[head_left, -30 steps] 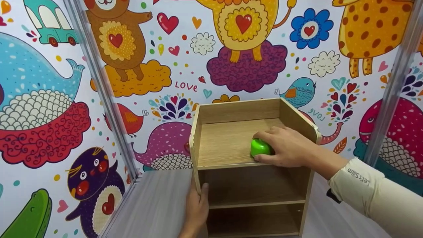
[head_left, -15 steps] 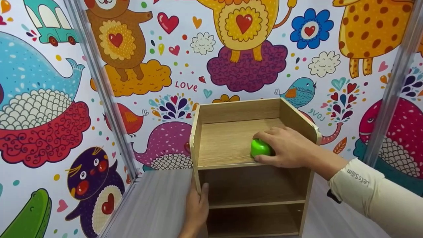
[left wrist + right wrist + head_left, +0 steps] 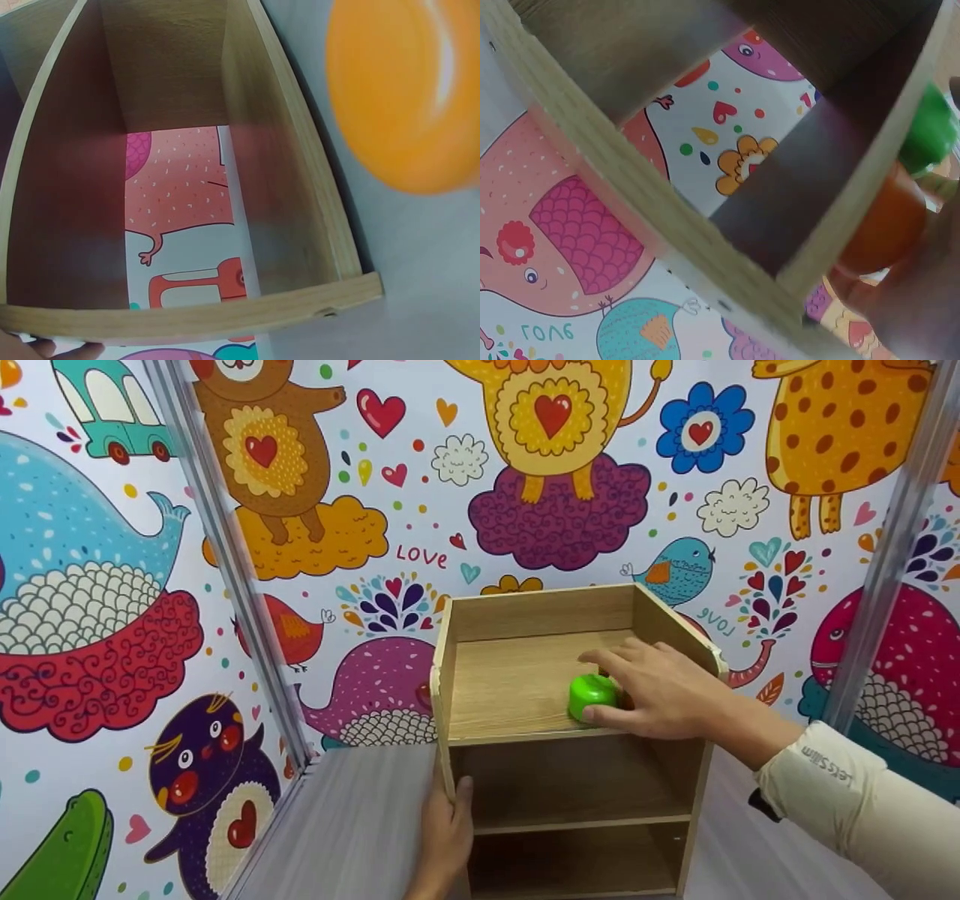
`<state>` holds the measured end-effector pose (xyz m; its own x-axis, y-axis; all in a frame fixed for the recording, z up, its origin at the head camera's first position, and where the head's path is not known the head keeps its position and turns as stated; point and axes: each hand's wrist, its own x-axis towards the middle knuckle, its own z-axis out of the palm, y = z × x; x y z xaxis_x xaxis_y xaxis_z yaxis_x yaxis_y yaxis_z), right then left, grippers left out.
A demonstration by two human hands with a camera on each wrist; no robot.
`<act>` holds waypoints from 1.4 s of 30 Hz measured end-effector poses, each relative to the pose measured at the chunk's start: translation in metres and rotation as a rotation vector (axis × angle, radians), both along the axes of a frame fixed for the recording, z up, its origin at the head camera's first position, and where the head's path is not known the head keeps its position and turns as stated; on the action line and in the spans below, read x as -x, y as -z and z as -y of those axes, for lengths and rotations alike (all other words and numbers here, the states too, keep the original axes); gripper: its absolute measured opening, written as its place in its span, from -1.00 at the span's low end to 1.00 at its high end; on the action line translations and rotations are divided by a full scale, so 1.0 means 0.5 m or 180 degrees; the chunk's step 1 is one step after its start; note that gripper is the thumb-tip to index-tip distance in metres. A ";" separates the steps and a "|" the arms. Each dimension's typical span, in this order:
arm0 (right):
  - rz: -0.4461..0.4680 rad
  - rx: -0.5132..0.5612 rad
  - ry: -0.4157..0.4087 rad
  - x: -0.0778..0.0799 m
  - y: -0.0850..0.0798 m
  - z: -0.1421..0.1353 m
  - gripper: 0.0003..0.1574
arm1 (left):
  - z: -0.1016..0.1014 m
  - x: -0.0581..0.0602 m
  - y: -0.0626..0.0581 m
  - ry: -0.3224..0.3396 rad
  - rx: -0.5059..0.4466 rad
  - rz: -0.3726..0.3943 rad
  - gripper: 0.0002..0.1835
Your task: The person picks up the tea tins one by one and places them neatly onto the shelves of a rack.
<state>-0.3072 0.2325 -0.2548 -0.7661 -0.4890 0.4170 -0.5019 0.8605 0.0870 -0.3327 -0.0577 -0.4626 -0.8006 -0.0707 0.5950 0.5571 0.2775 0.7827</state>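
Observation:
A small wooden shelf unit [image 3: 544, 739] stands in the middle of the head view. On its top board, near the front edge, sits a glossy round green toy fruit [image 3: 591, 695], apple-like in shape. My right hand [image 3: 664, 690] is over it, the thumb against its front and the other fingers raised off it. In the right wrist view, a round orange fruit [image 3: 885, 225] lies beside the green one, close to the hand; in the head view it is mostly hidden under the palm. My left hand [image 3: 444, 832] grips the unit's left side panel [image 3: 442, 697], thumb on the front.
Below the top board are two open compartments. The left wrist view shows a shiny orange rounded object [image 3: 405, 90] close to the camera, its kind unclear. Cartoon-printed wall panels [image 3: 397, 510] and metal posts [image 3: 232, 570] enclose the grey floor [image 3: 345, 817].
My right hand's fingers have lifted and loosened from the green toy fruit, which stays in place. My left hand keeps its grip on the side panel. The head view has shifted slightly.

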 end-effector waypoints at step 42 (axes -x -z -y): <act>-0.0425 0.0022 -0.1348 -0.121 0.367 0.053 -0.65 | -0.003 -0.001 0.001 -0.0123 0.0005 -0.0034 -0.39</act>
<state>-0.2465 0.2059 -0.4384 -0.4380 -0.7449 0.5032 -0.7950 0.5823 0.1699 -0.3321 -0.0562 -0.4630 -0.7909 -0.1006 0.6036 0.5543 0.3003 0.7763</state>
